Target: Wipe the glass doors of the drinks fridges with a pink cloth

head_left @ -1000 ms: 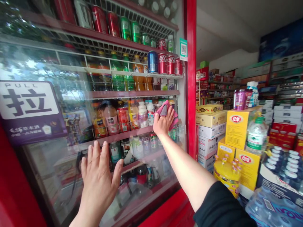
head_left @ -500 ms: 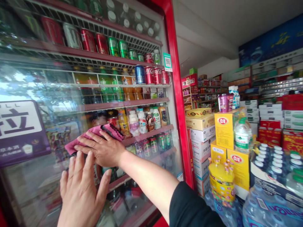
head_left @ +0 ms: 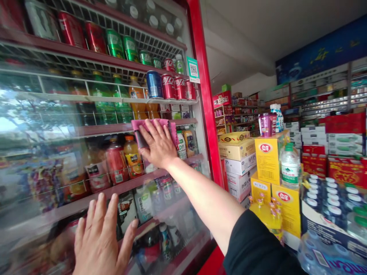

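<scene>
My right hand presses a folded pink cloth against the glass door of a red-framed drinks cooler, level with the middle shelves. Its fingers hold the cloth flat to the pane. Low on the same glass, my left hand rests flat with its fingers spread, holding nothing. Behind the pane stand rows of cans and bottled drinks, blurred in places by reflections of trees and sky.
The cooler's red upright runs to the right of my hands. Beyond it are stacked cartons, yellow boxes, a large water bottle and wrapped bottle packs. Stocked shop shelves line the back.
My right hand and the cloth have moved up and to the right across the glass. My left hand sits lower in view, and the whole scene has shifted left as my head turned.
</scene>
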`<control>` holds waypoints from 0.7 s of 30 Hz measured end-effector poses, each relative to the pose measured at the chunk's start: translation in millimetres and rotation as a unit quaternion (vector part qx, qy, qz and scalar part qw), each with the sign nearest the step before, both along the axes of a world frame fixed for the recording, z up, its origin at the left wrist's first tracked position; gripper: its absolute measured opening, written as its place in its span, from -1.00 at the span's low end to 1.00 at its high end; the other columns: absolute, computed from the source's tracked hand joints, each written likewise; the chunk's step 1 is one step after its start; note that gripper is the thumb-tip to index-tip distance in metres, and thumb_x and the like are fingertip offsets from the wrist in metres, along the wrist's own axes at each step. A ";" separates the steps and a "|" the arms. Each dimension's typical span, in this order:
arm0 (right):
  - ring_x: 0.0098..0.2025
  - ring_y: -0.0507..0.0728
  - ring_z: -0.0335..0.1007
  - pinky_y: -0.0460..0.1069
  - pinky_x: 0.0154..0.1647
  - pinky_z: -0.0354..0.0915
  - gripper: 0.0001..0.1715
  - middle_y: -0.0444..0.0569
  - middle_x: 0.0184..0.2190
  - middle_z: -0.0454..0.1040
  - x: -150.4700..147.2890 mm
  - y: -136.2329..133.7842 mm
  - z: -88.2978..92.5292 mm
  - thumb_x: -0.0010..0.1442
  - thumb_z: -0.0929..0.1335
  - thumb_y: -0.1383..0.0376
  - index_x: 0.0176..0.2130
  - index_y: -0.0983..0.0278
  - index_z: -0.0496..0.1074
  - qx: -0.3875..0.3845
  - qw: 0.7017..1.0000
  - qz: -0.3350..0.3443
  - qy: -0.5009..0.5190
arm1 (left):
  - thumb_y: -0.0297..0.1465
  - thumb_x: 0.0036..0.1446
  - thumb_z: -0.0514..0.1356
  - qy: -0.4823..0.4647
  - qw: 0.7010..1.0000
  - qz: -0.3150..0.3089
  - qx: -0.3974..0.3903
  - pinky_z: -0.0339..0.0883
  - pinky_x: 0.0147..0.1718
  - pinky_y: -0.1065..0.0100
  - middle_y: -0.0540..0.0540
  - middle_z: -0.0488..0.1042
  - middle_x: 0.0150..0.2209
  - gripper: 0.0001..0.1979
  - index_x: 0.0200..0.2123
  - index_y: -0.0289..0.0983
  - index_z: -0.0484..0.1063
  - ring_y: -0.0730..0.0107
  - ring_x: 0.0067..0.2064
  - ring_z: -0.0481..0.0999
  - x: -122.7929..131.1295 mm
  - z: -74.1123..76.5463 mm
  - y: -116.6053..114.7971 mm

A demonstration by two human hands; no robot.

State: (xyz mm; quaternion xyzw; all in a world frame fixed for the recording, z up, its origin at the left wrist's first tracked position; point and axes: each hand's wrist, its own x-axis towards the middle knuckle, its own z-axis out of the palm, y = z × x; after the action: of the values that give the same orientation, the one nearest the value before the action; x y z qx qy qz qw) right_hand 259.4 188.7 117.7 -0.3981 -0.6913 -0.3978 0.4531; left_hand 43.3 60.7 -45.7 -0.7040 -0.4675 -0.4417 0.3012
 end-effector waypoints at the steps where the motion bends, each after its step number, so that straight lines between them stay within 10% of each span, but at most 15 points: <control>1: 0.72 0.35 -0.39 0.34 0.70 -0.36 -0.11 0.02 0.69 -0.16 12.2 7.4 3.6 0.55 0.28 -0.06 0.63 0.22 0.01 -0.001 1.000 -0.010 0.024 | -0.04 0.45 0.03 0.003 1.000 0.001 0.000 -0.14 0.57 -0.39 -0.07 -0.22 0.69 -0.16 0.65 0.05 -0.26 -0.25 0.66 -0.10 1.4 -2.2 3.3; 10: 0.71 0.36 -0.41 0.35 0.69 -0.27 -0.12 0.12 0.70 -0.24 113.7 63.2 17.1 0.59 0.14 -0.03 0.65 0.31 -0.10 -0.022 0.974 -0.081 0.212 | -0.09 0.48 0.04 0.004 1.000 -0.007 -0.029 -0.13 0.56 -0.39 -0.28 -0.13 0.67 -0.19 0.65 -0.07 -0.18 -0.21 0.67 -0.13 14.1 -13.5 16.0; 21: 0.72 0.30 -0.42 0.35 0.67 -0.12 -0.10 0.16 0.68 -0.17 167.5 77.1 -116.0 0.58 0.04 -0.06 0.63 0.38 -0.02 -0.006 0.974 -0.069 0.216 | -0.06 0.48 0.04 0.010 0.997 -0.021 -0.077 -0.13 0.54 -0.42 -0.29 -0.18 0.68 -0.18 0.65 -0.09 -0.20 -0.27 0.67 -0.16 15.7 -33.8 10.9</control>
State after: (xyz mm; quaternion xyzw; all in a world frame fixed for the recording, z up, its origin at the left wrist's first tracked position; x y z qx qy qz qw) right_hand 426.9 265.7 1.7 -0.5246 -0.5502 -0.3284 0.5606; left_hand 59.0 71.6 -79.5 -0.7391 -0.4821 -0.4034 0.2420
